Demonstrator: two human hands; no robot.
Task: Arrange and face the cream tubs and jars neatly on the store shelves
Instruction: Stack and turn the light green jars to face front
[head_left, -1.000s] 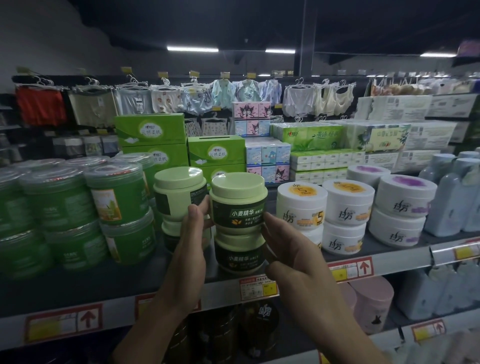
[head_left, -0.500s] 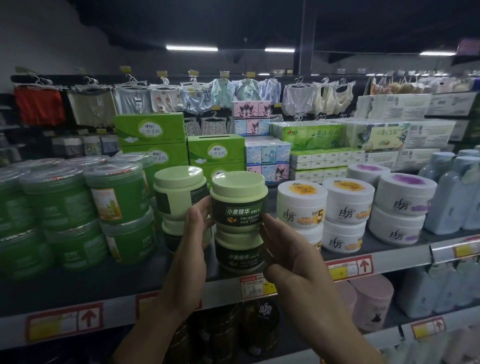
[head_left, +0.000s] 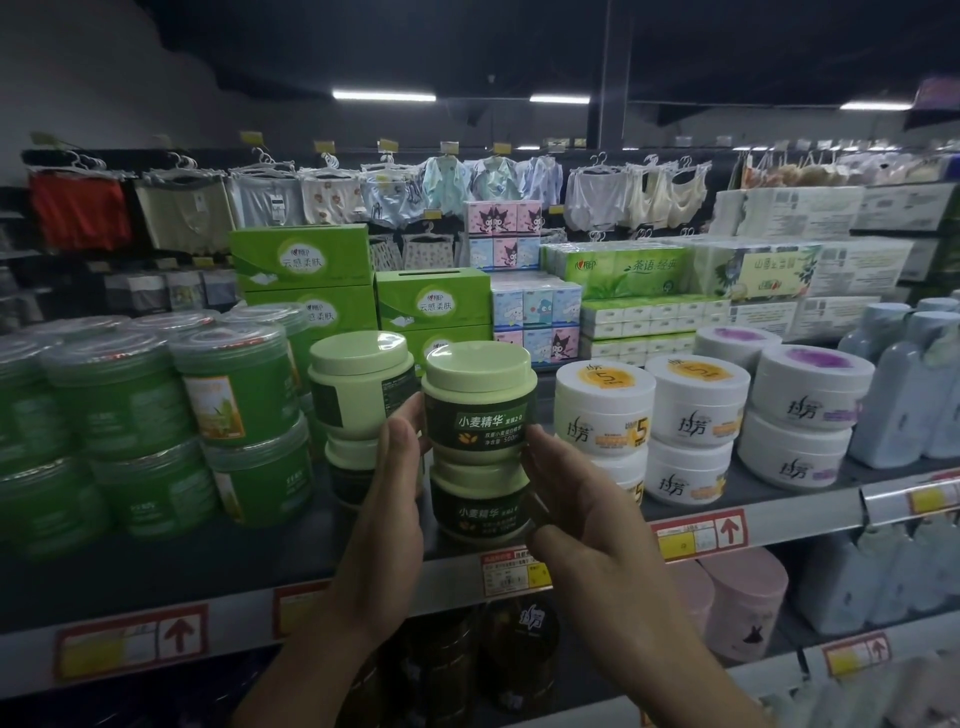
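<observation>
A dark green cream jar (head_left: 478, 410) with a pale green lid stands on top of a matching jar (head_left: 475, 514) at the shelf front, both labels facing me. My left hand (head_left: 395, 499) presses the upper jar's left side with upright, fairly straight fingers. My right hand (head_left: 576, 525) touches its right side with its fingertips, the thumb low in front of the lower jar. Just left stands a second stack of the same jars (head_left: 358, 384), its top label turned partly away.
Clear green tubs (head_left: 234, 389) are stacked at the left. White tubs with orange (head_left: 602, 410) and purple (head_left: 810, 389) tops stand at the right, then pale bottles (head_left: 904, 395). Tissue boxes (head_left: 301, 260) sit behind. The shelf edge (head_left: 810, 514) carries price tags; a pink tub (head_left: 743, 603) stands below.
Both hands stay at the sides of the upper jar. Its label has turned slightly and sits square to the front.
</observation>
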